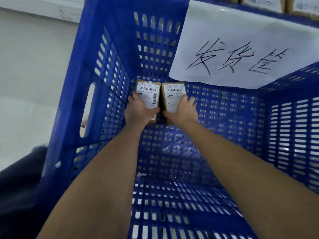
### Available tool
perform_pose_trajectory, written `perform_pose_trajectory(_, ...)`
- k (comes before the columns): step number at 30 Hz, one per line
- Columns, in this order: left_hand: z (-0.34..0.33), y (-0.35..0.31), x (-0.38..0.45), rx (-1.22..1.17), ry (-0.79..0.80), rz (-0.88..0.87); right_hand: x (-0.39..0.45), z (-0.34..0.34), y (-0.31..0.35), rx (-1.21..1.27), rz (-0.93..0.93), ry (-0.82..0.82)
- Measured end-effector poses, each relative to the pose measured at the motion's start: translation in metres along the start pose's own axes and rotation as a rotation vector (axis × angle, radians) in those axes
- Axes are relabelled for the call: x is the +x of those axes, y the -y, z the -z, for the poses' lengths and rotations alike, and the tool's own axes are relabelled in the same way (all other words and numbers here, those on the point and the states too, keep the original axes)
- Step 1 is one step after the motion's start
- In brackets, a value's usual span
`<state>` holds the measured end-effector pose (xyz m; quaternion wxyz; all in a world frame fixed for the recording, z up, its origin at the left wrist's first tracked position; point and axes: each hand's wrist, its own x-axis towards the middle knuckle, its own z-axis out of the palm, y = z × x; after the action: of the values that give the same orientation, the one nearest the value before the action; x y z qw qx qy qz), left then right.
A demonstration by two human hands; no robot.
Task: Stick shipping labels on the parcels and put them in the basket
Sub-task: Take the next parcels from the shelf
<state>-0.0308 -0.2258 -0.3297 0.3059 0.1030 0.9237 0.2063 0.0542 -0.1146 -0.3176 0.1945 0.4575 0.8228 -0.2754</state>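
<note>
We had both arms reaching deep into the blue basket [110, 69]. Our left hand [140, 110] had its grip wrapped over the left parcel [148, 94], fingers curled round its left edge. Our right hand [183, 110] gripped the right parcel [173, 95] the same way. Both parcels sat side by side, touching, on the basket floor in the far left corner, labels [148, 91] up. Behind them a paper sign [233, 42] hung on the far wall.

My two bare forearms, uncovered to the frame's lower edge, no sleeves, left hand [140, 109] and right hand [183, 110] ungloved, dark navy garment fabric at my lower left
</note>
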Motion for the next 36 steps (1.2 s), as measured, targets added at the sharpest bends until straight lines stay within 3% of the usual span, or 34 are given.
perform_pose_trajectory(15, 0.002, 0.003, 0.045, 0.055, -0.013, -0.025, 0.024, -0.035, 0.024, 0.021, -0.025, -0.117)
perform_pose_trajectory(24, -0.002, 0.012, 0.052, 0.039, -0.012, -0.036, 0.030, -0.029, 0.014, 0.284, -0.005, -0.091)
perform_pose_trajectory(36, 0.000, 0.013, 0.052, 0.020, -0.015, -0.041, 0.035, -0.021, 0.011, 0.241, 0.047, -0.051)
